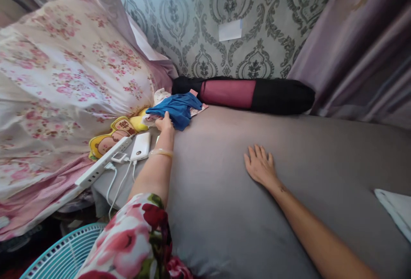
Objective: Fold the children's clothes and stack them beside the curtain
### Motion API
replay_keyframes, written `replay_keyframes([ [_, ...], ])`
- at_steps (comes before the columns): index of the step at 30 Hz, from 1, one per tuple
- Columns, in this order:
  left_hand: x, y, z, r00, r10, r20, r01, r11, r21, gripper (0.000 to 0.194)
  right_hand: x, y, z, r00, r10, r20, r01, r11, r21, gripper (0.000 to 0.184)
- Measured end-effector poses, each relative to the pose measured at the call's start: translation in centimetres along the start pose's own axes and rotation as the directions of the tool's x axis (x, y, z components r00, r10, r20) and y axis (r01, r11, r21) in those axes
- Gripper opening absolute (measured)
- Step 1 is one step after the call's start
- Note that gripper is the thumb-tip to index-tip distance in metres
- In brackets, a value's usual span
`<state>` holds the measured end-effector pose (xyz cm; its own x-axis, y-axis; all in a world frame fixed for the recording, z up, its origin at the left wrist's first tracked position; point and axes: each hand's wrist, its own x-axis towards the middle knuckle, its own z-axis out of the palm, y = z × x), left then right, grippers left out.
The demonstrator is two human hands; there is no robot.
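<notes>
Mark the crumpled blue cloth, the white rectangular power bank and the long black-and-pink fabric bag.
Crumpled blue cloth [180, 108], head view: middle of its wrinkled surface.
White rectangular power bank [141, 144], head view: its flat upper face.
Long black-and-pink fabric bag [237, 94], head view: its pink panel.

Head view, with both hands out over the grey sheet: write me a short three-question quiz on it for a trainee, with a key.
1. Which of the person's hands is at the blue cloth?
2. True or false: the right hand is clenched into a fist.
3. What colour is the middle section of the long black roll by the wall?
A) yellow
B) dark pink
C) white

Key:
1. The left hand.
2. False: it lies back up on the grey sheet, fingers spread.
3. B
</notes>
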<state>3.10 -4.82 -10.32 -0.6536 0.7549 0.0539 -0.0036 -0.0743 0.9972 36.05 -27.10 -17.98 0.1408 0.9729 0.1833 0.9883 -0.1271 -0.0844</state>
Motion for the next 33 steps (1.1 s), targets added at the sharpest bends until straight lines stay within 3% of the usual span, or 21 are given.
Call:
replay_keyframes([
  [3,-0.1,1.3,0.7,0.976,-0.164,-0.145,0.159,0.986,-0.047,0.023,-0.1,0.0,0.0,1.000,0.001,-0.013,-0.001,1.000,0.001,0.056],
  [7,-0.8,2.8,1.4,0.987,-0.117,-0.112,0.111,0.992,-0.062,0.021,-0.2,0.0,0.0,1.000,0.000,-0.030,-0.001,1.000,-0.005,0.055],
  [11,-2.0,3.7,2.6,1.000,0.003,-0.016,-0.005,0.995,-0.099,0.018,-0.2,0.0,0.0,0.999,-0.003,-0.036,0.003,1.000,0.003,0.055],
  [14,-3.7,3.9,4.1,0.987,0.121,0.104,-0.096,0.970,-0.224,0.018,-0.2,0.0,0.0,0.999,0.000,-0.035,0.000,1.000,0.011,0.055],
  [17,-6.3,4.0,5.5,0.962,0.146,0.232,-0.054,0.931,-0.362,0.021,-0.1,0.1,0.1,0.999,-0.003,-0.041,0.004,1.000,0.024,0.055],
  [21,-10.6,4.0,6.6,0.905,0.096,0.415,0.119,0.878,-0.464,0.027,-0.2,0.2,0.0,0.999,-0.004,-0.049,0.007,0.998,0.061,0.053],
  [26,-15.7,3.4,7.3,0.827,0.104,0.553,0.206,0.858,-0.470,0.033,-0.3,0.6,0.1,0.996,-0.018,-0.084,0.032,0.986,0.163,0.050],
  [29,-18.6,2.4,7.9,0.770,0.136,0.624,0.194,0.881,-0.431,0.032,-0.3,0.8,-0.1,0.987,-0.034,-0.158,0.078,0.957,0.279,0.047],
  [33,-22.4,0.8,8.5,0.689,0.218,0.691,0.053,0.936,-0.348,0.028,-0.3,0.8,-1.0,0.950,-0.077,-0.303,0.197,0.900,0.389,0.044],
])
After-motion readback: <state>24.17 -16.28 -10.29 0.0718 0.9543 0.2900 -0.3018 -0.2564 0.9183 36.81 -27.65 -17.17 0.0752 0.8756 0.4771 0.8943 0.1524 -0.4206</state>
